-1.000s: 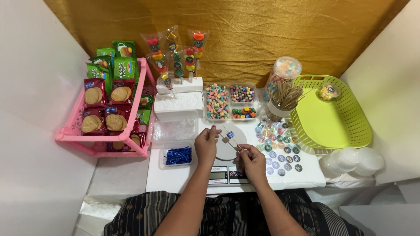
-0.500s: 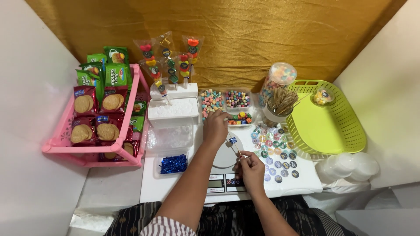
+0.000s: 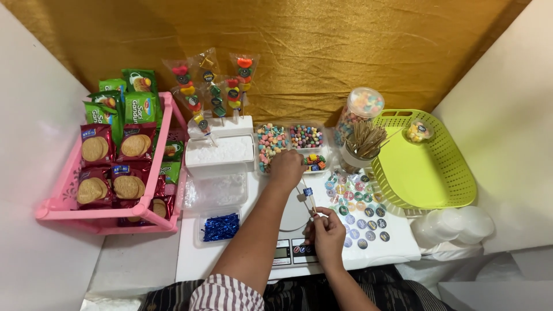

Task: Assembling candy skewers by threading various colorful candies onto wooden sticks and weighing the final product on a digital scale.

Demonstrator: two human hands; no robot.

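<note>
The right hand [image 3: 329, 231] pinches the lower end of a thin wooden skewer [image 3: 307, 198], held just above the scale [image 3: 294, 222] at the front of the table [image 3: 230, 262]; a few small candies, one blue, are already threaded near its upper part. The left hand [image 3: 287, 169] reaches behind the scale into the candy tray [image 3: 294, 144], fingers curled together over the sweets, though whether it grips one cannot be told. Judging from this, the skewer is only partly filled and more pieces are yet to go on. Behind and left of the scale, several finished skewers [image 3: 216, 86] in clear wrappers stand upright in a white foam block [image 3: 220, 128], so some are done. A cup of bare sticks [image 3: 363, 144] behind and right of the scale and round stickers [image 3: 360, 210] just right of it suggest more remain. The green basket [image 3: 426, 167] far right of the scale holds one small item. Blue twist ties [image 3: 221, 226] lie left of the scale.
</note>
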